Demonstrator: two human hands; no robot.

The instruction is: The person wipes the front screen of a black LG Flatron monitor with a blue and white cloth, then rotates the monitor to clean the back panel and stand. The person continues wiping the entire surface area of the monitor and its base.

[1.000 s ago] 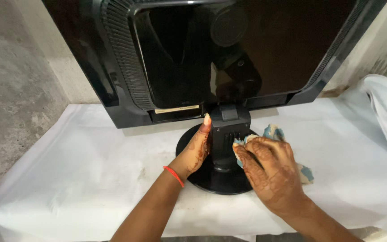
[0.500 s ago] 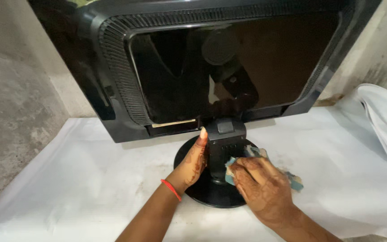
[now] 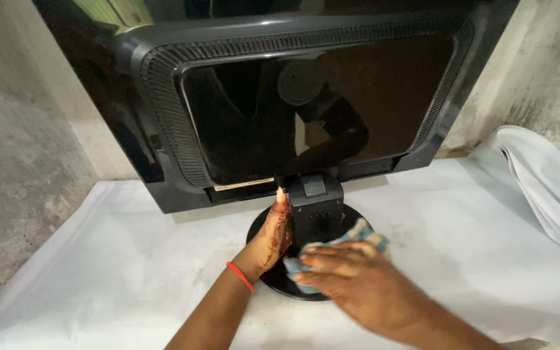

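At the far left of the frame a rough grey wall (image 3: 27, 162) meets a white sheet (image 3: 98, 291) spread over the surface, and on it stands a black monitor (image 3: 280, 97), its glossy back filling the top and centre of my view. Lower centre, my left hand (image 3: 270, 236) lies flat and upright against the left side of the stand's neck (image 3: 315, 210), fingers extended, pressing rather than clasping; a red thread band (image 3: 240, 277) circles that wrist. Just right of it, my right hand (image 3: 351, 275) is clenched over a bluish-green cloth (image 3: 358, 234), which it bears down onto the round black base (image 3: 273, 275) at the foot of the neck; the hand is blurred. I judge the monitor to be stiff, fairly heavy and top-heavy on so small a foot, its shiny shell slippery and easily marked, so the neck and the rim of the base look the safest places to take hold, not the panel edges. The cloth is soft and limp and bunches readily under the fingers. At the right edge, a loose fold of white sheeting (image 3: 546, 188) drapes beneath a stained wall.
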